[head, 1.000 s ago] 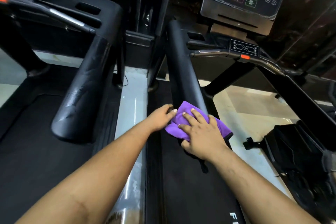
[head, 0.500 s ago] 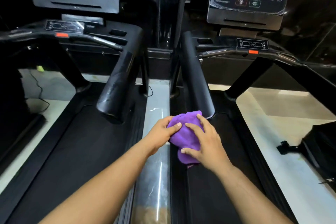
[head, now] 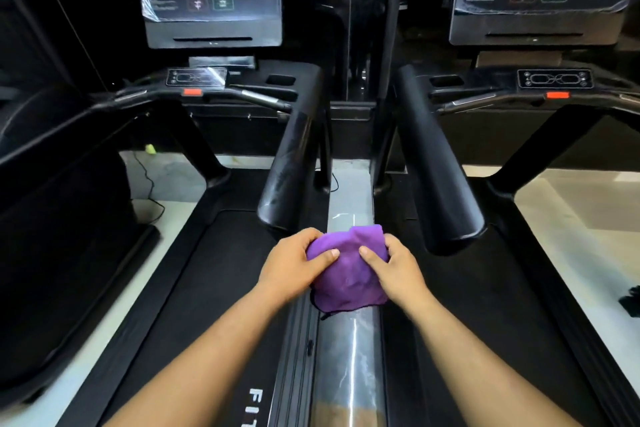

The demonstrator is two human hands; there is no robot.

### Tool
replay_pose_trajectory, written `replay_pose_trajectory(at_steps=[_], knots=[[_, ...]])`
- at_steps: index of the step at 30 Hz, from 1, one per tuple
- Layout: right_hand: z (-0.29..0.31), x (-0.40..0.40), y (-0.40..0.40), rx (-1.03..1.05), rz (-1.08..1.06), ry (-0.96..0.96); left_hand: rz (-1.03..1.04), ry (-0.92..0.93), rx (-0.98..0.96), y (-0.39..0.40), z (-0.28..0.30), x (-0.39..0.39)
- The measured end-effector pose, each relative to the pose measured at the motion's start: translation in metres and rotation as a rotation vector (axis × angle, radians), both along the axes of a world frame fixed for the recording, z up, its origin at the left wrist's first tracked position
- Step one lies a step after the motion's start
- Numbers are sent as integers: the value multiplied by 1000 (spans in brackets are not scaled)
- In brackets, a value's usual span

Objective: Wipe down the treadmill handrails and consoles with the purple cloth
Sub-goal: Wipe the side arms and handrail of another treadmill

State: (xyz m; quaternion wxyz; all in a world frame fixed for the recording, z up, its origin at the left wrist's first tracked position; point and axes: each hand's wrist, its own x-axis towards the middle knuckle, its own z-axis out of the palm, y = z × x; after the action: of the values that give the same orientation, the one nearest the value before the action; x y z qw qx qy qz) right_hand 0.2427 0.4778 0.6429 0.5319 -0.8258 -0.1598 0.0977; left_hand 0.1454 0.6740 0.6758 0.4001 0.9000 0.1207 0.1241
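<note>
Both hands [head: 294, 267] [head: 398, 269] grip purple cloth [head: 348, 274] between them.

Not much to report on the person here, tbh. Only two forearms and hands were in the shot, coming up from the bottom edge. Both arms were bare the whole visible way, no sleeve edge anywhere in frame. The left hand [head: 289, 265] had nothing on it: no ring, no watch, no band at the wrist. Same deal with the right hand [head: 401, 272], plain and ungloved. Fingernails were short and looked unpainted, with pale tips on the thumbs. No marks or tattoos that I could make out on either forearm.
</note>
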Motion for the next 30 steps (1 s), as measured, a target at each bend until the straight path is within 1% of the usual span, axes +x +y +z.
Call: replay_pose_trajectory(at_steps=[2,4,9,12,14,16,18,20,22,24,27,28,30], knots=[[4,5,15,-56,-15,-48,78,1,140,11,4,-6],[10,11,35,-61,-35,-119,130,-38,227,20,10,-9],[36,35,99,-54,-54,-348,281,-137,336,54,27,0],[48,49,144,4,-62,-406,407,-146,379,77,30,13],[42,52,173,-20,2,-380,516,-115,304,90,24,22],[28,38,189,-52,174,-261,590,-92,171,102,15,27],[6,22,191,-64,349,-204,589,-87,80,110,5,33],[-6,20,187,-82,431,-243,538,-119,5,111,2,37],[-8,40,191,-126,493,-252,516,-162,-119,109,-1,44],[1,70,205,-148,511,-268,533,-189,-190,106,0,52],[16,105,225,-139,489,-254,528,-172,-89,103,3,70],[14,106,228,-136,462,-254,528,-155,-69,103,2,76],[4,90,222,-91,385,-277,527,-135,-98,98,3,86]])
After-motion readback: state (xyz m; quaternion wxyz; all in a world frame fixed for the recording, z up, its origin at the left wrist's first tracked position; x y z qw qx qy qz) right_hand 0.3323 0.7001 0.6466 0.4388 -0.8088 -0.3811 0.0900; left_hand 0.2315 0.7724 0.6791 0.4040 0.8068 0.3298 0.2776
